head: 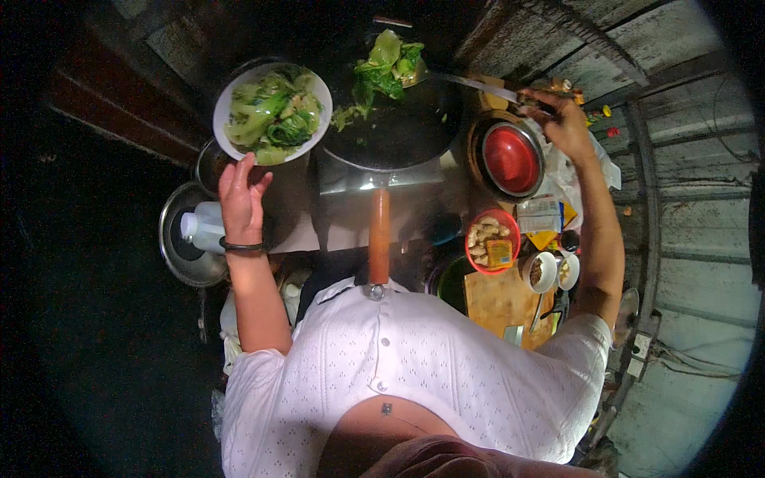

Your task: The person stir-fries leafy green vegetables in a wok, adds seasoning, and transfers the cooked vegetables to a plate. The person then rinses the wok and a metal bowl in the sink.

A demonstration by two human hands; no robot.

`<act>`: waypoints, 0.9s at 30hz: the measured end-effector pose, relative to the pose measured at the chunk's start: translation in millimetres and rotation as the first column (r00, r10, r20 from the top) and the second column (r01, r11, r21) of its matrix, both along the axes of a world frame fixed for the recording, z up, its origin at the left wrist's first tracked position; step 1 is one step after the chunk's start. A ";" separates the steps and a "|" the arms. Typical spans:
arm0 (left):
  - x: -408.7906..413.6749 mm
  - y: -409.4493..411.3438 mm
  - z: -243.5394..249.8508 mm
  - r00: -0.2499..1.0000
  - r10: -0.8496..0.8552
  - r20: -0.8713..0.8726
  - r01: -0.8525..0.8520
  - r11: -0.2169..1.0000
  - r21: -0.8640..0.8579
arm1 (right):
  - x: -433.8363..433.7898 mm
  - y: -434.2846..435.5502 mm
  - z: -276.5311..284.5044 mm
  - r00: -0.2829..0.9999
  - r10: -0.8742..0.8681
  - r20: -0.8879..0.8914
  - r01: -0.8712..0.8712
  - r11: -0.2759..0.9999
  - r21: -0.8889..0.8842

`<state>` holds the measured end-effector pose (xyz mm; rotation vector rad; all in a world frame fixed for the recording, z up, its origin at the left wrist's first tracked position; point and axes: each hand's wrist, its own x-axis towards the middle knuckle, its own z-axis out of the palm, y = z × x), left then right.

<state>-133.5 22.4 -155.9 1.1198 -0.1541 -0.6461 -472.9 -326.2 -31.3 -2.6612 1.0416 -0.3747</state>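
Observation:
My left hand holds a white plate by its near rim, left of the wok. Cooked leafy greens are heaped on the plate. My right hand grips the handle of a metal spatula, which reaches left over the wok. A clump of greens rests on the spatula's end, above the far part of the wok. Some leaf scraps lie at the wok's left side. The wok's wooden handle points toward my body.
Right of the wok stand a metal bowl with a red inside and a red basket of ginger. Two small white bowls sit near a wooden cutting board. At left are a pan lid and a plastic jug.

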 end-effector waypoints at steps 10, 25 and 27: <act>-44.0 -62.2 -1.6 0.957 -0.270 -0.103 0.271 0.963 -0.006 | -5.6 33.2 123.1 0.999 0.016 0.036 -0.015 0.999 -0.050; -54.4 -73.8 -8.4 0.945 -0.311 -0.099 0.291 0.940 -0.180 | 36.4 120.8 141.8 0.951 0.078 -0.300 -0.295 0.529 -0.796; -54.8 -73.1 -6.7 0.944 -0.307 -0.121 0.283 0.942 -0.180 | 36.2 123.8 137.3 0.959 0.088 -0.271 -0.280 0.466 -0.839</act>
